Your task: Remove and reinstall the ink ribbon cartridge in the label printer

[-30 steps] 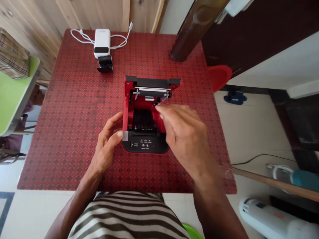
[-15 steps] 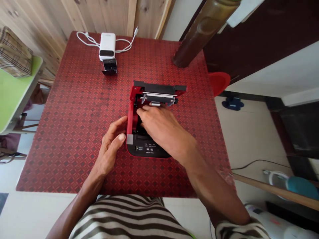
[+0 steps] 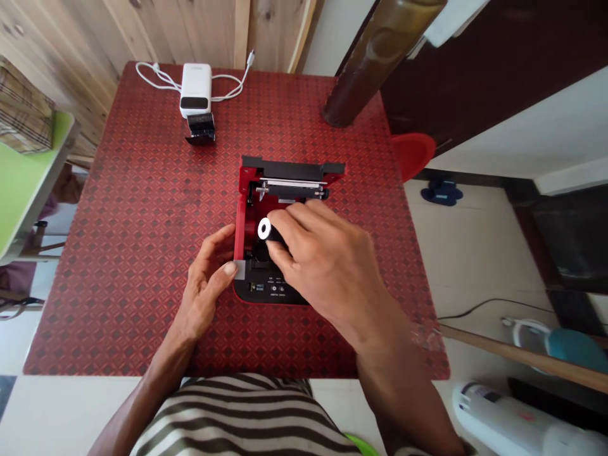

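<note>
A red and black printer [image 3: 260, 278], which looks like a small label or receipt printer, stands on the table with its lid [image 3: 292, 170] tipped up at the back. My right hand [image 3: 327, 256] is above the open compartment. Its thumb and fingers pinch a small dark roll [image 3: 264, 228] with a white ring-shaped end and a hole in the middle; the roll's other end is hidden by the hand. My left hand [image 3: 204, 278] rests against the printer's left side, its fingers loosely bent and apart from the thumb, which touches the front left corner.
A red patterned table [image 3: 142, 209] carries a white power bank [image 3: 196, 85] with white cables [image 3: 232, 88] and a curled black piece [image 3: 201, 129] at the back left. A brown pipe [image 3: 361, 69] rises at the back right. A red stool [image 3: 413, 155] is beyond the right edge.
My right hand has come up out of the printer's compartment with the roll now showing in its fingers. The left hand stays at the printer's side. The view has shifted slightly.
</note>
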### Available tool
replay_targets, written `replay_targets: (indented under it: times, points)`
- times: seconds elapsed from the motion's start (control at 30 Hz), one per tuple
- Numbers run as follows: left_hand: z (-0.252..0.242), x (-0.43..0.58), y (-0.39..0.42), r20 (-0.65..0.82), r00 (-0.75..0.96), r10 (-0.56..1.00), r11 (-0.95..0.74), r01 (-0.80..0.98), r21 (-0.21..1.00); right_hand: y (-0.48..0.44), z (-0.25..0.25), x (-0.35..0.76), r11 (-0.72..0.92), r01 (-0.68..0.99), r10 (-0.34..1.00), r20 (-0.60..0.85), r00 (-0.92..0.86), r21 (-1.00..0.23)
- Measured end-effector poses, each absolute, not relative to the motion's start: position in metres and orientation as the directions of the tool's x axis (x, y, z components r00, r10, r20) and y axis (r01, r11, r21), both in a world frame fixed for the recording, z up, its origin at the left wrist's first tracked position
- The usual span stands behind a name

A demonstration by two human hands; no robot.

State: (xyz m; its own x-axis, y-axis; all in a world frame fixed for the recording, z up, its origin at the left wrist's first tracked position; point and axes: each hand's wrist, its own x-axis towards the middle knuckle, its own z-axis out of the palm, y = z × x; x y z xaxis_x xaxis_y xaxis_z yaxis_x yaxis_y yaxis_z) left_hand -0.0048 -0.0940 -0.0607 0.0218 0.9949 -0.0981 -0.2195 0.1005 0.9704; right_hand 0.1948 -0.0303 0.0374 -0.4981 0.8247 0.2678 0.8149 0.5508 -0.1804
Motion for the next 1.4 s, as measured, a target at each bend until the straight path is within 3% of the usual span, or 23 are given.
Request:
replay_targets:
  times: [0.13, 0.27, 0.33, 0.43, 0.57, 0.93, 1.13, 1.3, 1.4]
  points:
    - [-0.061, -0.006, -0.095, -0.123, 0.034, 0.992, 0.128, -0.231, 0.965, -0.05, 0.039, 0.236, 0.478, 0.734, 0.863, 0.412, -0.291, -0.483]
    - [-0.064, -0.007, -0.095, -0.128, 0.01, 0.992, 0.128, -0.204, 0.971, -0.074, 0.007, 0.278, 0.242, 0.476, 0.944, 0.318, 0.084, -0.846]
    - [-0.064, -0.007, -0.095, -0.136, 0.01, 0.991, 0.135, -0.204, 0.97, -0.083, -0.018, 0.287, 0.131, 0.373, 0.961, 0.209, 0.18, -0.919]
    - [-0.064, -0.006, -0.094, -0.139, -0.003, 0.99, 0.135, -0.206, 0.969, -0.092, -0.051, 0.284, 0.018, 0.367, 0.978, 0.093, 0.189, -0.93]
    - [-0.064, -0.005, -0.094, -0.122, -0.015, 0.992, 0.116, -0.203, 0.972, -0.096, -0.071, 0.27, -0.017, 0.414, 0.995, 0.025, 0.098, -0.91]
    - [-0.064, -0.005, -0.093, -0.132, -0.023, 0.991, 0.124, -0.202, 0.971, -0.103, -0.056, 0.304, -0.012, 0.484, 0.995, -0.057, -0.078, -0.875]
    - [-0.068, -0.008, -0.094, -0.106, -0.014, 0.994, 0.1, -0.208, 0.973, -0.054, -0.057, 0.311, 0.002, 0.469, 0.999, 0.021, 0.035, -0.883]
    - [-0.071, -0.008, -0.094, -0.103, 0.004, 0.995, 0.101, -0.224, 0.969, -0.012, -0.073, 0.285, 0.085, 0.504, 0.994, 0.035, -0.106, -0.86]
    - [-0.07, -0.007, -0.094, -0.11, 0.008, 0.994, 0.109, -0.236, 0.966, -0.007, -0.078, 0.277, 0.118, 0.546, 0.992, 0.071, -0.105, -0.829]
